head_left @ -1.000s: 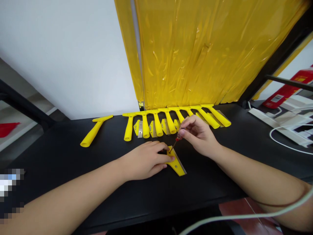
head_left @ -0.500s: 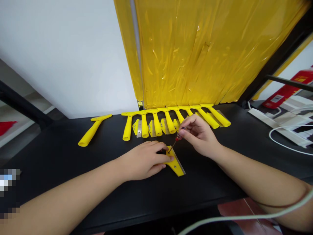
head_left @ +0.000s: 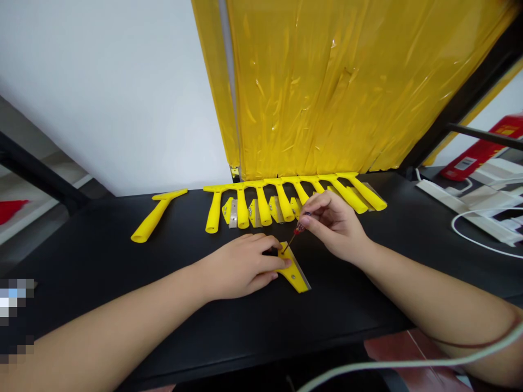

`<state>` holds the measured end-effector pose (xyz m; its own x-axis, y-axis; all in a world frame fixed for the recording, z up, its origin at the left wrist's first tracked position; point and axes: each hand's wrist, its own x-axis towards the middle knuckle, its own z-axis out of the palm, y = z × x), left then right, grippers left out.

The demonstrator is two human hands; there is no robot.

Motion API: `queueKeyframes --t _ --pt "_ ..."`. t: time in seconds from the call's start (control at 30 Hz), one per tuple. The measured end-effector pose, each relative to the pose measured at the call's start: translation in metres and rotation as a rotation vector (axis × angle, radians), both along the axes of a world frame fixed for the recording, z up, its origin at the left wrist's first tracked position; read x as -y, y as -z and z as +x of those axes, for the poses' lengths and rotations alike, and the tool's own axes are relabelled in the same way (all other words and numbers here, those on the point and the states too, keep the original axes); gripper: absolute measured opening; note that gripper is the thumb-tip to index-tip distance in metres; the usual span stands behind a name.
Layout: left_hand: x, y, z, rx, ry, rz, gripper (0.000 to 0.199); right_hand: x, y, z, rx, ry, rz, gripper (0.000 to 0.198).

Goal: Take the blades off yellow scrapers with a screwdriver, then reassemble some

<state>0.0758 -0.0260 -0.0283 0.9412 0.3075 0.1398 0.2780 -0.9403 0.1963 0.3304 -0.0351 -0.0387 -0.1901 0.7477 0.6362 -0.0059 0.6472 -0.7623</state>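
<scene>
My left hand [head_left: 249, 267] is closed around a yellow scraper [head_left: 297, 281] and holds it against the black tabletop. The scraper's head points right, with a metal blade along its right edge and a screw near its lower end; its handle is hidden under my fingers. Between thumb and fingers, my right hand [head_left: 333, 223] grips a screwdriver [head_left: 299, 226] with a red handle. The screwdriver slants down to the left, and its tip meets the upper part of the scraper head.
Several yellow scraper handles [head_left: 212, 212] stand in a row behind my hands, with yellow blade plates [head_left: 232, 212] between them. Another yellow handle [head_left: 150, 222] lies apart at left. White power strips [head_left: 469, 212] and a red package [head_left: 469, 155] sit at right. A pale cable [head_left: 392, 363] crosses the front.
Hardly anything differs: both hands keep their places, and the screwdriver tip stays on the scraper head. The whole view has shifted very slightly.
</scene>
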Motion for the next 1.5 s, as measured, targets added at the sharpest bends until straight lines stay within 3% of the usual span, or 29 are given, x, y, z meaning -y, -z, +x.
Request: queueKeyframes --t 0.73,1.5 --pt "0.0 0.001 -0.0002 -0.023 0.0 0.013 0.033 0.0028 -0.0051 0.0001 -0.038 0.033 -0.066 0.017" --pt "0.0002 0.0005 0.0001 -0.034 -0.007 -0.003 0.032 0.0051 -0.0078 0.0042 -0.024 -0.064 -0.149 0.015"
